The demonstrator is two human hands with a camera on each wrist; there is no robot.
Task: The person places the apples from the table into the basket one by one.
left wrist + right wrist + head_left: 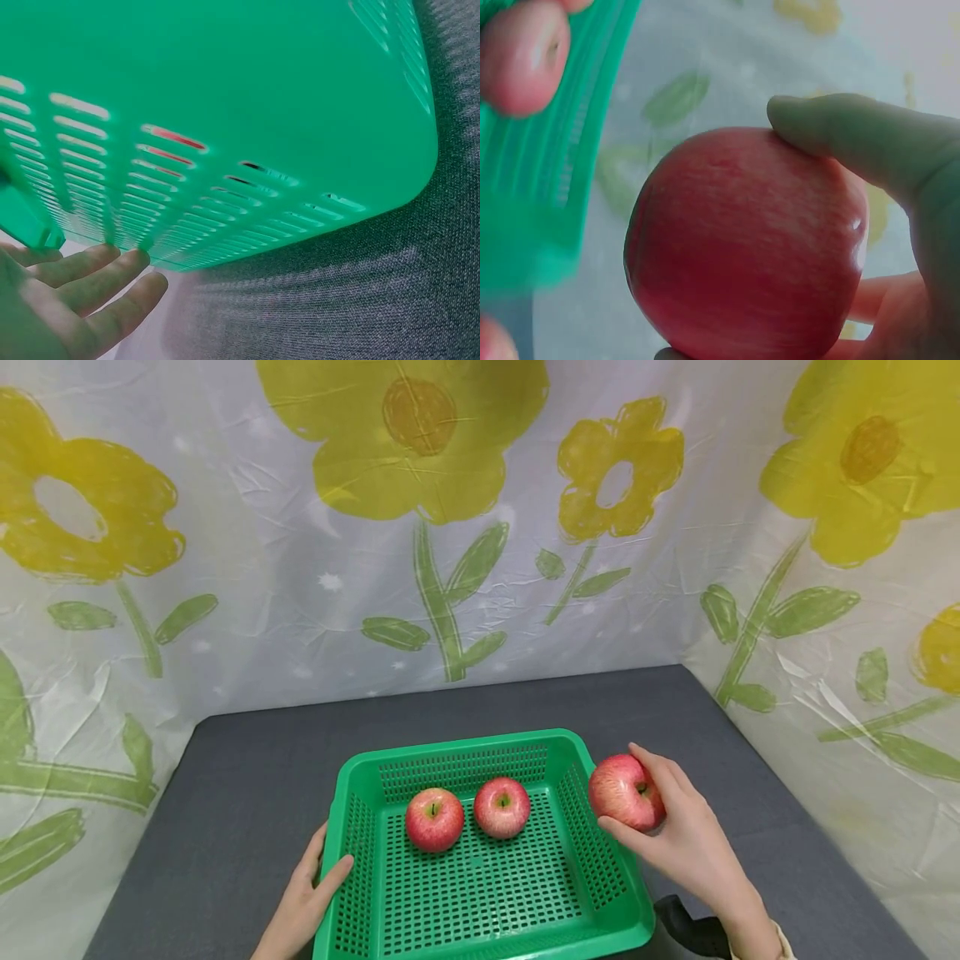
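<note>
A green plastic basket (pixel 480 935) with slotted walls stands on the dark table. Inside it, toward the far side, sit two red apples: the left apple (pixel 434 820) and the right apple (pixel 502 807), side by side with their stems up. My left hand (pixel 306 893) holds the basket's left side, thumb over the rim and fingers along the outer wall. In the left wrist view, the fingers (pixel 105 281) lie against the slotted wall. Just beyond the basket's right rim, my right hand (pixel 686 835) grips a third apple (pixel 624 792) between thumb and fingers, its stem turned toward the palm.
The table (pixel 247 793) has a dark grey cover. A pale sheet (pixel 285 568) printed with yellow flowers hangs behind it and along both sides. A black curved piece (pixel 690 928) shows by my right wrist.
</note>
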